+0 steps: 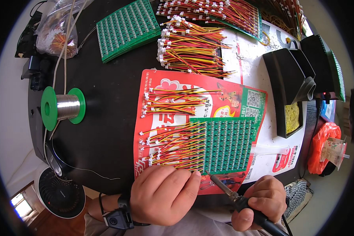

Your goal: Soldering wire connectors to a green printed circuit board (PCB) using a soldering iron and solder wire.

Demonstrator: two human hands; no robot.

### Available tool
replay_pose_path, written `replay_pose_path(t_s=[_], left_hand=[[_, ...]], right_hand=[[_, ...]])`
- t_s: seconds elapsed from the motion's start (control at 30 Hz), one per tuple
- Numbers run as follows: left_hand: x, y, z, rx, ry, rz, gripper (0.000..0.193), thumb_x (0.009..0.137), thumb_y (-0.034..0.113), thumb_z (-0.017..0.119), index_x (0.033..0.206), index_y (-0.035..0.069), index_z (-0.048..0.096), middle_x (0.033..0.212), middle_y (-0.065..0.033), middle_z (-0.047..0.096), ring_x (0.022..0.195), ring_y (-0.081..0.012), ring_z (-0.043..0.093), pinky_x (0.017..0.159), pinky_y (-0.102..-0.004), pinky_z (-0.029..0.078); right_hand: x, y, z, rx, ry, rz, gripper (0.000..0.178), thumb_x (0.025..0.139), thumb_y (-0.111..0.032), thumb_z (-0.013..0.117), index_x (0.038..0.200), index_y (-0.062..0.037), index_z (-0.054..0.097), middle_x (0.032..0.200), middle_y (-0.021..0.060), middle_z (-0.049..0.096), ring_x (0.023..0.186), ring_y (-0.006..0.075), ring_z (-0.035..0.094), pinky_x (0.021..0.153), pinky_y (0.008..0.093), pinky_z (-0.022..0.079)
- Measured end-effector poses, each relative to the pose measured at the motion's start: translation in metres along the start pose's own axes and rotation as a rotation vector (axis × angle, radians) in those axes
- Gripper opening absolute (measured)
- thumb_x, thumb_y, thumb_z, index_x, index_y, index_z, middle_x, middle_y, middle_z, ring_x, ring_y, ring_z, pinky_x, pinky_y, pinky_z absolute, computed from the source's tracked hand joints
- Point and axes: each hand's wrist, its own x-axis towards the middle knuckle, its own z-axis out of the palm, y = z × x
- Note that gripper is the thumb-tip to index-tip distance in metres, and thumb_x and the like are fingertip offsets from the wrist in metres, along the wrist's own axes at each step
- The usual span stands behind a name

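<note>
My right hand [261, 204] grips a soldering iron [246, 202] by its black handle. The iron's metal tip reaches the lower left corner of a green circuit board panel [230, 145]. Close beside the tip, my left hand [165, 194] is pinched at the lowest of the wire leads; its fingers partly hide what they hold. Several red, yellow and black wire leads [173, 141] with white connectors run from the panel's left edge. Above them a loose group of leads [177, 101] lies on a red printed sheet [145, 82]. A small camera [120, 218] is strapped to my left wrist.
A solder spool [67, 108] stands at left. Behind are stacked green panels [128, 29] and a thick pile of wire leads [190, 49]. On the right sit a black iron stand [289, 74] with a yellow sponge [292, 118], and a red plastic bag [322, 149]. A fan [61, 192] is at lower left.
</note>
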Motion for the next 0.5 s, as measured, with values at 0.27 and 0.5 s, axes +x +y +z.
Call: replay_pose_path(t_s=[0.27, 0.5], left_hand=[[-0.002, 0.001, -0.002, 0.025, -0.018, -0.012, 0.023, 0.067, 0.002, 0.075, 0.090, 0.001, 0.074, 0.084, -0.0061, 0.063, 0.069, -0.0216, 0.058, 0.054, -0.0313, 0.047], [0.000, 0.002, -0.006, 0.073, -0.079, -0.003, 0.027, 0.069, 0.005, 0.073, 0.095, 0.000, 0.074, 0.087, -0.0069, 0.062, 0.073, -0.0218, 0.058, 0.055, -0.0314, 0.047]], right_hand=[[0.003, 0.000, -0.001, 0.036, -0.077, 0.018, 0.027, 0.080, -0.026, 0.073, 0.076, -0.0065, 0.055, 0.059, 0.0003, 0.046, 0.047, 0.0137, 0.046, 0.042, 0.0281, 0.035], [0.011, 0.002, 0.001, 0.032, -0.106, 0.043, 0.028, 0.082, -0.028, 0.073, 0.077, -0.0067, 0.055, 0.059, 0.0003, 0.047, 0.047, 0.0134, 0.047, 0.042, 0.0273, 0.036]])
